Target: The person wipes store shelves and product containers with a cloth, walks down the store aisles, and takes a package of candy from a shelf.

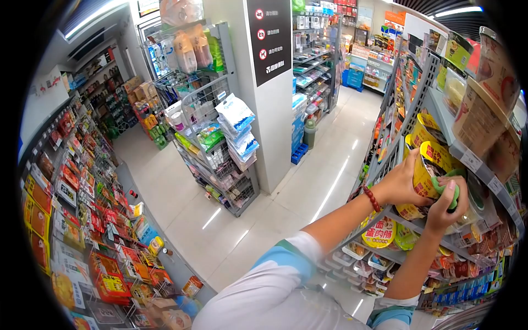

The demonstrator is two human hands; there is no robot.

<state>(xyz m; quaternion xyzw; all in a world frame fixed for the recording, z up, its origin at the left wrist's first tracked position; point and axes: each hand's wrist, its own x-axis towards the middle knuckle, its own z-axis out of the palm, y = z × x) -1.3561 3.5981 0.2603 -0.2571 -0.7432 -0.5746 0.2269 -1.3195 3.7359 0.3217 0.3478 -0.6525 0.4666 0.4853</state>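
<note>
My left hand (400,184), with a red bead bracelet at the wrist, is wrapped around a yellow instant noodle cup (424,177) at the right-hand shelf. A bright green cloth (438,185) is bunched in my right hand (444,204) and pressed against the side of the cup. The cup is tilted, and part of it is hidden behind my fingers. Just behind it another yellow cup (426,129) sits on the shelf. A round yellow label (379,232) shows below my left wrist.
Large paper tubs (478,113) stand on the upper shelf, above a price-tag rail (472,160). A wire rack (220,165) with hanging packets stands against a white pillar (272,126). Packaged goods (107,275) fill the shelving on the left. Tiled floor (308,192) runs between.
</note>
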